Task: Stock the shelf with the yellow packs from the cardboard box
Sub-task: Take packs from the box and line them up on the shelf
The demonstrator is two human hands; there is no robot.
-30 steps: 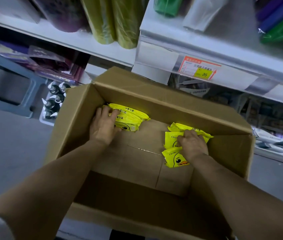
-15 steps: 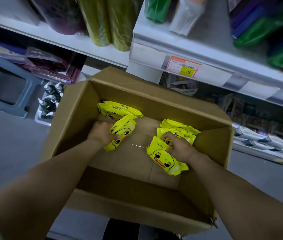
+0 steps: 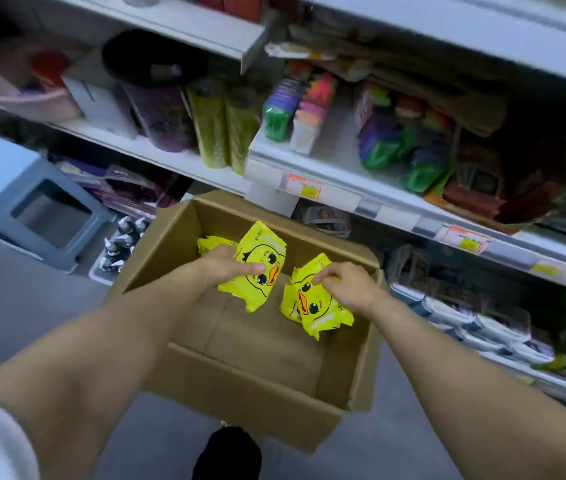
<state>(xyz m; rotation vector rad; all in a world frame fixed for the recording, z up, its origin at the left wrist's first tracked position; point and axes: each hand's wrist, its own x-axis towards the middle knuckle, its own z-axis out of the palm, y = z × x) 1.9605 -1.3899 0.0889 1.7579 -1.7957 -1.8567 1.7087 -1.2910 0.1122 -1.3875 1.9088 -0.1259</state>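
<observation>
— Yellow packs (image 3: 257, 296) fill both your hands. Your left hand (image 3: 226, 268) grips one with its fingers laid across the duck face, and your right hand (image 3: 347, 284) pinches another by its top edge.

— Start from those grips. The left pack (image 3: 262, 244) stands nearly upright above the far left of the cardboard box (image 3: 240, 403), its long axis pointing up and away from you. The right pack (image 3: 321, 311) hangs below your fingers, its long axis slanting down and back toward you.

— A third pack (image 3: 287, 303) sits just behind the right one (I can't tell whether your pinch has it too or it only leans there). The spare packs (image 3: 212, 242) lie in the box's far left corner, partly under your left hand.

— The shelf (image 3: 343, 157) is what the next move turns on. It lies ahead of and above both hands, past the far wall of the box.

— Your right hand looks nearer its bare white stretch. I'd judge the left pack is already aimed the right way, while the right pack needs its hanging end swung up and forward before it can go in.

— Which tier takes them, you can't read from here.
</observation>
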